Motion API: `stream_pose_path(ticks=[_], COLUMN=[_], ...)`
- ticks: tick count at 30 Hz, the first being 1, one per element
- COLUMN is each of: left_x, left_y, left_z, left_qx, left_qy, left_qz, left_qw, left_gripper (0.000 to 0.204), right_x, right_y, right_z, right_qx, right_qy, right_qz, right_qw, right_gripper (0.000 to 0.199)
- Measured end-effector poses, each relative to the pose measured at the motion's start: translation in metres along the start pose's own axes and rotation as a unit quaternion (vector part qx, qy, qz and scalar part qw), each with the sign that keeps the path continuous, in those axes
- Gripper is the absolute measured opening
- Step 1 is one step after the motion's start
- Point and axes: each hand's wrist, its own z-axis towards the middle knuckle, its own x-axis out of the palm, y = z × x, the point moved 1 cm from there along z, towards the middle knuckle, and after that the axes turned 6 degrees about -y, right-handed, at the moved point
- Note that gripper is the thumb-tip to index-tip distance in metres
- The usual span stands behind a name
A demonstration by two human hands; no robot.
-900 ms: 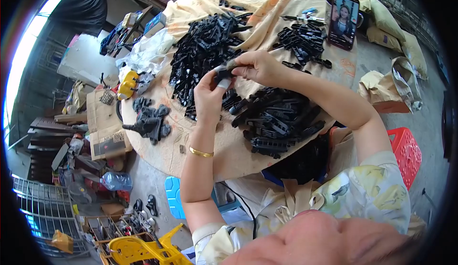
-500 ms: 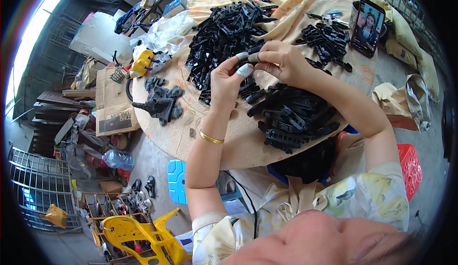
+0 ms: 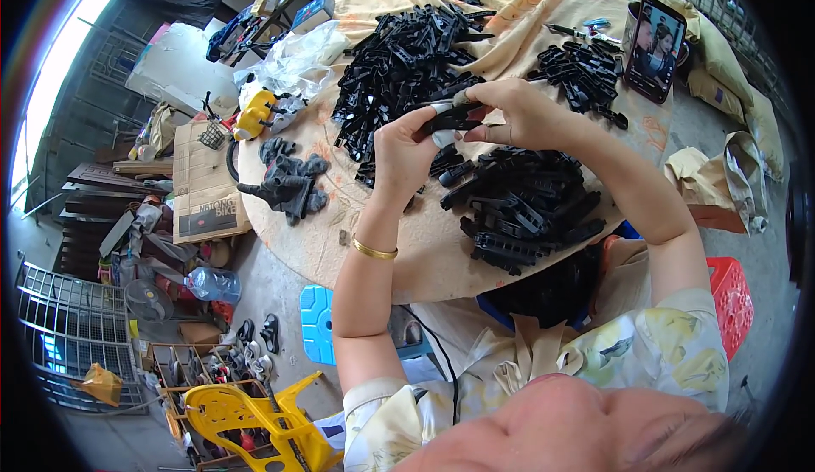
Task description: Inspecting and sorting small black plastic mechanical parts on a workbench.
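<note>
- Where the floor shows on the left of my remote view, I see a cardboard box (image 3: pixel 204 185), a clear plastic bottle (image 3: pixel 212 284) below it, and a yellow chair (image 3: pixel 212 397) lower down.
- On the left part of the table, over its peach cloth (image 3: pixel 433 266), I see rumpled dark-grey gloves (image 3: pixel 293 185).
- To their right spreads a large heap of black pieces (image 3: pixel 395 60).
- The left hand (image 3: pixel 403 151), its fingertips wrapped in white, pinches a small black piece (image 3: pixel 450 121) narrowly, in front of the heap's lower right side.
- The right hand (image 3: pixel 516 115) meets that piece from the right, thumb and forefinger parted; I cannot tell whether it grips.
- Below that hand sits a stacked black bundle (image 3: pixel 531 209), near the table's edge.
- Farther off lies a smaller black pile (image 3: pixel 581 73).
- Beside it, a phone (image 3: pixel 655 50) stands propped, its screen lit.
- On the floor at far right, I see a brown paper bag (image 3: pixel 698 179) and a red stool (image 3: pixel 732 302).
</note>
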Motion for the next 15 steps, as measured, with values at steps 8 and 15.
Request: stream_pose_path(ticks=[8,15], left_x=[0.003,-0.001], left_y=[-0.007,-0.009], left_z=[-0.003,-0.005], left_qx=[0.046,0.051], left_qy=[-0.015,-0.002], left_qz=[-0.008,0.028], left_qw=[0.999,0.998], left_gripper=[0.026,0.026], right_x=[-0.002,-0.002], right_y=[0.002,0.004], right_z=[-0.004,-0.003], right_qx=[-0.011,0.000], right_qy=[-0.030,-0.033], right_qz=[-0.017,0.062], right_qw=[0.999,0.998], right_gripper=[0.026,0.020])
